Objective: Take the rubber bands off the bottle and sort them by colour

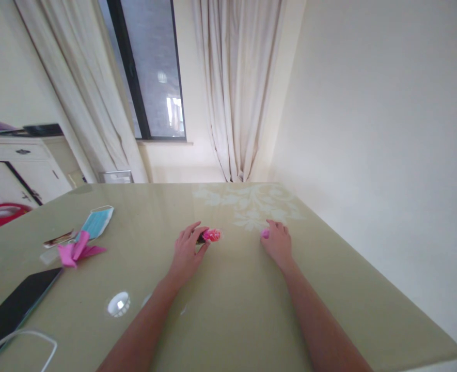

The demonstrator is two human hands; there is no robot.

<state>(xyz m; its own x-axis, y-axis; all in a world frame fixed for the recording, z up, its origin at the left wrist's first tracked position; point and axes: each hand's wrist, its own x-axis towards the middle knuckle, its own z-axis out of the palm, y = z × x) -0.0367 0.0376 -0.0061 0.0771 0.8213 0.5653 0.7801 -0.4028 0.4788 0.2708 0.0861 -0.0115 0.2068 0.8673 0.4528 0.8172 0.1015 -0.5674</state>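
The small, shiny pink-and-red piece with a dark end (213, 235) lies crosswise on the glossy olive tabletop (228, 320), its dark end pinched in the grip of the nearer left hand (185, 251). To its right, well apart, the right hand (278, 243) curls at a small pinkish-purple piece (265, 233); whether that grip is closed, I cannot tell.

A muted olive green is being shown by the tabletop (228, 320), and a pale leafy scroll pattern (251, 201) is being displayed near its far edge. Midway between the side edges, bright pink and red are being mixed on a small item (213, 235), with black at its left end. Lilac pink is being shown by a small piece (265, 233) nearer the right edge. Toward the left edge, light blue bordered with white is being shown by a mask (95, 223), and vivid pink by a folded piece (75, 251).
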